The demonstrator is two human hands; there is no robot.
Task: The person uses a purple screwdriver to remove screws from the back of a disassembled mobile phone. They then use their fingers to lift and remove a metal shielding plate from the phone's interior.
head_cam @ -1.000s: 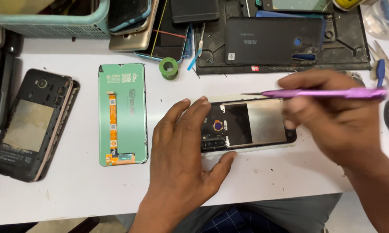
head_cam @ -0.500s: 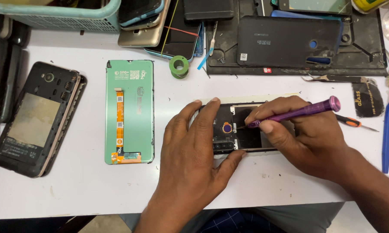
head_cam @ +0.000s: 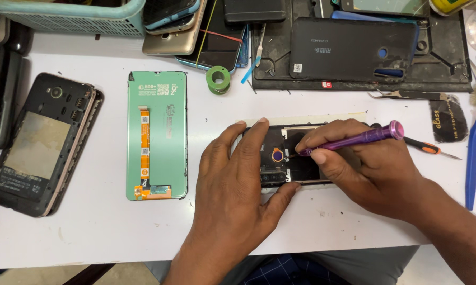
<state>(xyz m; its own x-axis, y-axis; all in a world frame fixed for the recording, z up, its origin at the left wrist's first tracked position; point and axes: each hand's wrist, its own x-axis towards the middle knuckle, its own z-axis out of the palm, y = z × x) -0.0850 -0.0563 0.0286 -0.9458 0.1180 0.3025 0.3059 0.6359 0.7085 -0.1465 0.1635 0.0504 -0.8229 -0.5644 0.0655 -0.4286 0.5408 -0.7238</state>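
- Our left hand (head_cam: 238,179) lies flat over the left end of the opened phone (head_cam: 296,158), fingers spread across its far edge and the thumb hooked under the near edge. It grips nothing; we judge it is pressing the phone onto the white table (head_cam: 90,232) so that it cannot slide.
- Our right hand (head_cam: 370,169) is closed on the purple screwdriver (head_cam: 354,140), thumb and fingertips pinching the shaft near its tip. Holding it so low probably gives finer control.
- The screwdriver slants down to the left, its tip inside the phone just right of a small round orange part (head_cam: 276,155); whether it sits on a screw we cannot tell.
- The phone lies lengthwise at the centre of the table, near us, its back off and its dark inside facing up.
- Well left of it, a green display panel (head_cam: 157,134) lies back up with its orange ribbon showing, apart from the work, likely to keep it safe.
- Further left rests a second gutted phone (head_cam: 40,142).
- A green tape roll (head_cam: 218,79) stands on the far side; beyond it a dark work mat (head_cam: 454,74) carries a black back cover (head_cam: 349,50).
- At the right, tweezers (head_cam: 407,95), an orange-handled screwdriver (head_cam: 428,148) and a blue pry tool (head_cam: 473,142) lie within the right hand's reach.
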